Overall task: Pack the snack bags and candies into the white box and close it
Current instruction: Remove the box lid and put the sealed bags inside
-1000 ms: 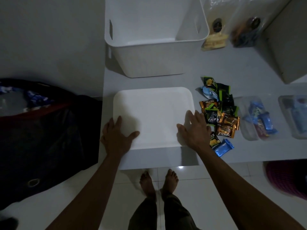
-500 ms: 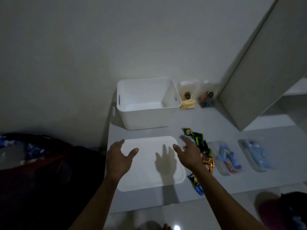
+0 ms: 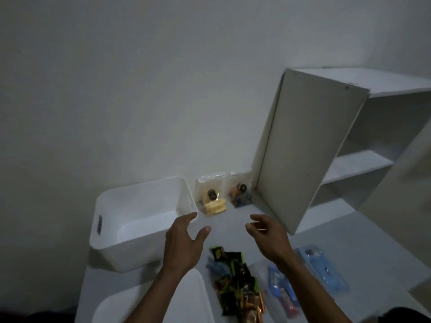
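I am reaching both bare hands, left hand and right hand, fingers spread wide and holding nothing, toward two clear snack bags; the deep white plastic box is sitting unfilled (lid off), so all the packing is remaining.

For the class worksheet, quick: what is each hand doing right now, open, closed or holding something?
Left hand: open, fingers spread, holding nothing, by the white box.
Right hand: open, fingers loosely curled, holding nothing.

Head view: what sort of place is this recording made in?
Probably a room at home, at a white built-in counter against a bare wall. An open white shelf unit stands on its right, and a white storage box, candies and clear snack bags sit on the counter.
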Tool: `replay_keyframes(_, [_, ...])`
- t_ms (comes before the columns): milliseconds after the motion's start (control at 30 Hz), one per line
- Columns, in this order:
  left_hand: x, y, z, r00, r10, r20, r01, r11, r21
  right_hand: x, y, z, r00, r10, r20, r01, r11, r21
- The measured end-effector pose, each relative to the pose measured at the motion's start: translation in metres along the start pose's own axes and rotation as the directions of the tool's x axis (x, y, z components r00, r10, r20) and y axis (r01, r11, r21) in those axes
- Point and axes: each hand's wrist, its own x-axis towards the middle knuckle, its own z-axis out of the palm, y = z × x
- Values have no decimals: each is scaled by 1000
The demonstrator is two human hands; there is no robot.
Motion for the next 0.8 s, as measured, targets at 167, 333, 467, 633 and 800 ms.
replay_keyframes(167, [65, 17, 69, 998, -55, 4, 55, 998, -8, 88, 28, -29, 999, 44, 24, -44, 999, 6])
replay_keyframes(333, [132, 15, 119, 965, -260, -44, 261, 965, 31, 179, 43, -45, 994, 86, 69, -83, 996, -37])
replay_keyframes(467, [177, -3, 143, 914, -386, -126, 396, 916, 60, 254, 53, -38, 997, 39, 68, -31, 994, -101])
replay_keyframes(633, [227, -36, 161, 841, -494, -222, 522, 849, 89, 329, 70, -16, 993, 110, 32, -107, 991, -80])
replay_keyframes(800, [257, -67, 178, 750, -624, -221, 637, 770, -14, 379, 98, 13, 984, 176, 18, -176, 984, -22])
